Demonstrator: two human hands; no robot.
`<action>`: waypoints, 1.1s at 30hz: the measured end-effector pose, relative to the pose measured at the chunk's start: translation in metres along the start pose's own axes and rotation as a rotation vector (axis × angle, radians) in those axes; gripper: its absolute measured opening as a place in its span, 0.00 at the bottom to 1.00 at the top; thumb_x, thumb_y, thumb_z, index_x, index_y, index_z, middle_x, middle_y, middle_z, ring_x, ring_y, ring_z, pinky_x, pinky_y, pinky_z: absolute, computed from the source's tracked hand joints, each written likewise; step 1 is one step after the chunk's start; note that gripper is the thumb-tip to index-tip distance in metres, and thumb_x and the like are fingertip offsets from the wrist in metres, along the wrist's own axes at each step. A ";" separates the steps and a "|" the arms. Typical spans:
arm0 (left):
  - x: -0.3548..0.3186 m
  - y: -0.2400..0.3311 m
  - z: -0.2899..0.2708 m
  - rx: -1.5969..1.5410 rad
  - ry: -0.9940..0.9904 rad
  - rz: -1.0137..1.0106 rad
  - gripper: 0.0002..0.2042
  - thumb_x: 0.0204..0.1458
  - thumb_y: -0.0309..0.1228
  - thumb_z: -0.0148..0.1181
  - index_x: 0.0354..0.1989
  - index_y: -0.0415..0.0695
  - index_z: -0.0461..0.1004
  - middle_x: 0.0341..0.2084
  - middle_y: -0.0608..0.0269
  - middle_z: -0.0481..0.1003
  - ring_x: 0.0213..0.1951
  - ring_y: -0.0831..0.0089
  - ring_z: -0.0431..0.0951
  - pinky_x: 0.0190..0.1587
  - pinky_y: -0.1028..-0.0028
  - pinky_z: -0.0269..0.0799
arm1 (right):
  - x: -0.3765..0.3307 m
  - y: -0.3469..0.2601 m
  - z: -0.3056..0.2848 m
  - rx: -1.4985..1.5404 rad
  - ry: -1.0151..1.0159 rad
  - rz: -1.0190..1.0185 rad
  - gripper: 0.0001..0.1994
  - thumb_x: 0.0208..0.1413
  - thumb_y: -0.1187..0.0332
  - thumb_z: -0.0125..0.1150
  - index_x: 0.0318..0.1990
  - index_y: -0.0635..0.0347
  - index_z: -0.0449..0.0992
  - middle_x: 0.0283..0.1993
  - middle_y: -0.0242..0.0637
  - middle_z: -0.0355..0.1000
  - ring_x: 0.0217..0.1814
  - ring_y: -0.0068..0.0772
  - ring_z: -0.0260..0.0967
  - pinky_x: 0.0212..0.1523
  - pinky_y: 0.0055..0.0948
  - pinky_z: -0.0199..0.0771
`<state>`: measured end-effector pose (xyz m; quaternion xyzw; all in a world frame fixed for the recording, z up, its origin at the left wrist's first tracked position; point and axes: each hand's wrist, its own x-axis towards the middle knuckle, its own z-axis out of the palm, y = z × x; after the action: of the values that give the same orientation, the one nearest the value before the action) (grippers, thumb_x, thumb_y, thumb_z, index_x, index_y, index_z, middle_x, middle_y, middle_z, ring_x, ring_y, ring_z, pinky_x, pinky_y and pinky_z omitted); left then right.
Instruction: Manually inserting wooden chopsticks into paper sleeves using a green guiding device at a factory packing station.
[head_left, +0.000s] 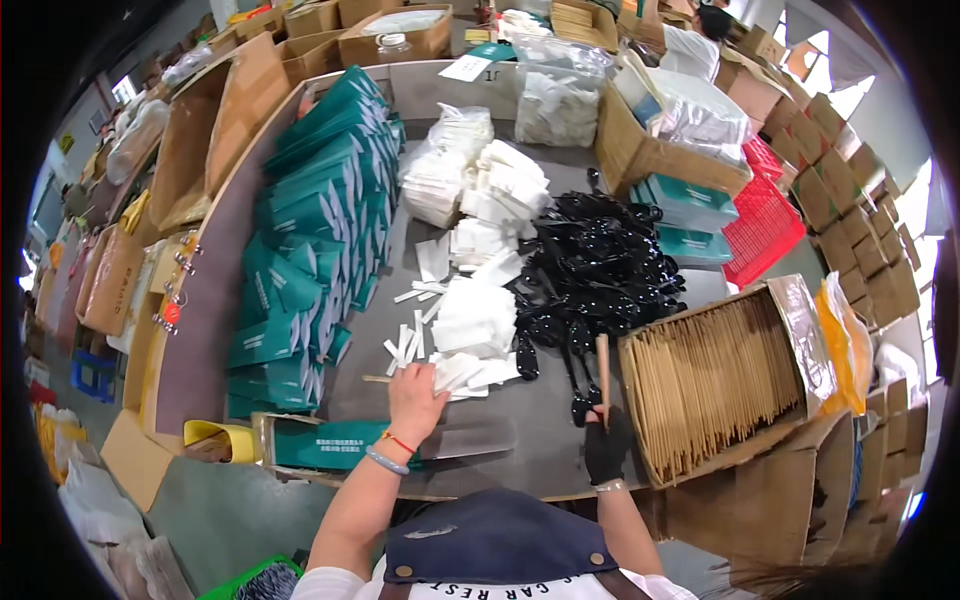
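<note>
My left hand (415, 402), bare with a red string and a bracelet at the wrist, bends its fingers down at the near edge of a pile of white folded paper packets (474, 318). A thin tan stick (376, 379) pokes out left of its fingertips; whether the fingers grip it or a packet is hidden. My right hand (604, 450), in a black glove, is closed around upright wooden chopsticks (603, 368). Black plastic spoons (582, 408) show against its fingertips, below a large heap of black spoons (595, 265).
Green printed sleeves (320, 240) fill the left side. Narrow white strips (408, 340) lie beside the packets. An open box of wooden sticks (712, 375) stands right of my right hand, with a red basket (765, 225) beyond. A long green-lined carton (335, 443) lies along the front edge.
</note>
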<state>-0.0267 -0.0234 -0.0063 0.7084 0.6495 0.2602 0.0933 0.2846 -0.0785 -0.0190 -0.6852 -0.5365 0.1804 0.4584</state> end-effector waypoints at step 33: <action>-0.002 -0.011 0.015 -0.175 -0.117 0.021 0.13 0.42 0.26 0.65 0.37 0.42 0.71 0.35 0.50 0.70 0.41 0.51 0.74 0.43 0.58 0.71 | -0.022 0.036 -0.007 0.134 -0.370 0.279 0.25 0.54 0.59 0.64 0.54 0.66 0.72 0.39 0.48 0.76 0.35 0.39 0.75 0.35 0.34 0.74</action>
<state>-0.0288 -0.0208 -0.0244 0.7182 0.6103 0.2751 0.1898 0.3021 -0.1013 -0.0505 -0.6760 -0.4983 0.3996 0.3674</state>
